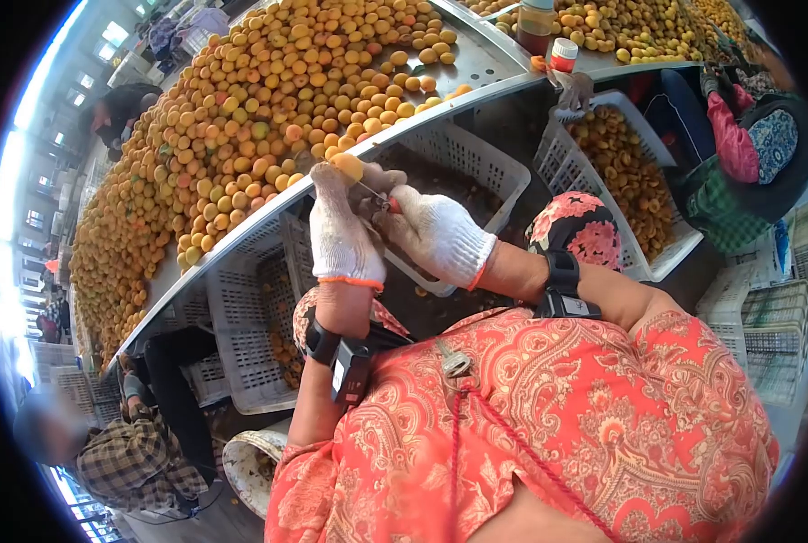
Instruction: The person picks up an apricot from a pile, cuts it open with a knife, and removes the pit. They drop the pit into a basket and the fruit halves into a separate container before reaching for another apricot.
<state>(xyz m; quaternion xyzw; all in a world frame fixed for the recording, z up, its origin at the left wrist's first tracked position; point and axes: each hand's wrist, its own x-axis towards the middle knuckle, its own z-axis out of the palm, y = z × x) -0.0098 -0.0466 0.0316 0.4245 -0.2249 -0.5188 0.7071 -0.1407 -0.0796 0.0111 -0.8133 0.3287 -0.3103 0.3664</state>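
Observation:
My left hand, in a white knitted glove with an orange cuff, has its fingers closed on an orange apricot at the table's metal edge. My right hand, gloved the same way, is wrapped round the red handle of a small thin-bladed tool. The blade points up and left toward the apricot; whether it enters the fruit I cannot tell. A large heap of apricots lies on the metal table just beyond both hands.
Beneath the hands is a white crate. Another crate is at the left, and one at the right holds apricot pieces. A bucket stands lower left. Co-workers sit at left and right.

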